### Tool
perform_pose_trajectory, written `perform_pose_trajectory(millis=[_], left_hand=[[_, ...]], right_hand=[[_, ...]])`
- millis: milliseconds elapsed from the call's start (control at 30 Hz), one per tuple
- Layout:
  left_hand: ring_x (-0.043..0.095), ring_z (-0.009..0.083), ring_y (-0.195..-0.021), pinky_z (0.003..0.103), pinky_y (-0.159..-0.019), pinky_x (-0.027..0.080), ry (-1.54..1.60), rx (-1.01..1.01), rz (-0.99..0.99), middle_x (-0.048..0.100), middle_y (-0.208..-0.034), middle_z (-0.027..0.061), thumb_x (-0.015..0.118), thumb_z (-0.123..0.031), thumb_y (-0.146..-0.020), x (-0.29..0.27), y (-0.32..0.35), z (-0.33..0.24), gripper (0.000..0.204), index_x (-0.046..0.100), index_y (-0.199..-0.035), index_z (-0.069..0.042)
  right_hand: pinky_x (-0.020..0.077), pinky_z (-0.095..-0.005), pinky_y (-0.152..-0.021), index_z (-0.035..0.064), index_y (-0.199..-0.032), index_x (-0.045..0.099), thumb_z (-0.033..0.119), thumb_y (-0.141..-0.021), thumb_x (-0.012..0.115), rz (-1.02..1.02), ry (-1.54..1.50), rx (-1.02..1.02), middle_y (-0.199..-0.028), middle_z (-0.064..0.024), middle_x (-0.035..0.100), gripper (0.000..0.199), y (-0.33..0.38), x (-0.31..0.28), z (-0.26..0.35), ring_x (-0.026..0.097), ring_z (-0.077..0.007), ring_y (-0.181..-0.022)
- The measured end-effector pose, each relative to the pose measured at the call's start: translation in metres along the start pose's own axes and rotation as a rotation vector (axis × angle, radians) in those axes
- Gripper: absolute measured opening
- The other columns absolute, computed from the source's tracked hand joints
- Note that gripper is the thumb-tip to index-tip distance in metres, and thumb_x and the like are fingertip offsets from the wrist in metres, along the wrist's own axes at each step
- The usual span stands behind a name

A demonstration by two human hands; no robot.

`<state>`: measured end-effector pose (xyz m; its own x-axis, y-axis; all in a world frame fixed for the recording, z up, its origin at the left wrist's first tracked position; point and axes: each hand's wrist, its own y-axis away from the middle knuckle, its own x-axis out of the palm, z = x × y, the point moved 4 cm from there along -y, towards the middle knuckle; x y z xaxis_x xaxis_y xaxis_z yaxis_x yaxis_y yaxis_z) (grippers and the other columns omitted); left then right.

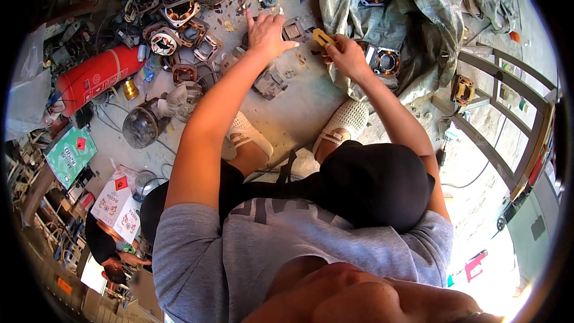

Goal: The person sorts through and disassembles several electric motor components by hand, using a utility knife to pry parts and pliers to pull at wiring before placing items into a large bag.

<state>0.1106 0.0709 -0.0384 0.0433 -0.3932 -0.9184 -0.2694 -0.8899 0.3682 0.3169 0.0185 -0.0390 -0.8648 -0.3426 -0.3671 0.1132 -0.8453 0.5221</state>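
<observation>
My right hand (348,58) is closed around a flat yellow piece (323,37) with a slot down its middle; its exact kind is unclear. To its left, my left hand (267,36) reaches low over the floor with fingers and thumb apart, and I see nothing held in it. Beside its thumb lies a squarish grey metal part (293,30). A dirty grey motor part (271,83) rests below, nearer my feet. Right of my right hand, an open woven sack (427,21) holds several motor stators, one with a copper winding (387,61).
Stators (179,13) with copper windings are heaped at far left. Nearer are a red cylinder (98,78), a clear-domed device (141,127), and a white box (117,203). A metal frame (508,125) stands right, with a yellow-edged stator (463,90). Another person (107,245) works lower left.
</observation>
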Motion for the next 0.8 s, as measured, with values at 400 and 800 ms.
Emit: perform_pose_trajectory(millis=[400, 800], left_hand=[[0.041, 0.0270, -0.128, 0.062, -0.113, 0.008, 0.134, -0.213, -0.089, 0.055, -0.129, 0.0054, 0.077, -0.056, -0.068, 0.018, 0.026, -0.003, 0.078, 0.053, -0.132, -0.019], [0.041, 0.0254, -0.129, 0.062, -0.113, 0.007, 0.113, -0.249, -0.124, 0.055, -0.131, 0.0039, 0.077, -0.057, -0.068, 0.027, 0.025, -0.002, 0.076, 0.055, -0.129, -0.018]], right_hand=[[0.0537, -0.0364, -0.071, -0.0015, -0.104, 0.059, 0.022, -0.090, 0.060, -0.054, -0.235, 0.009, -0.084, -0.0197, 0.069, 0.027, -0.005, 0.054, -0.034, 0.072, -0.0245, -0.072], [0.0535, -0.0353, -0.072, -0.0015, -0.106, 0.060, 0.021, -0.089, 0.061, -0.029, -0.236, 0.015, -0.086, -0.0186, 0.070, 0.029, -0.004, 0.051, -0.027, 0.072, -0.0240, -0.074]])
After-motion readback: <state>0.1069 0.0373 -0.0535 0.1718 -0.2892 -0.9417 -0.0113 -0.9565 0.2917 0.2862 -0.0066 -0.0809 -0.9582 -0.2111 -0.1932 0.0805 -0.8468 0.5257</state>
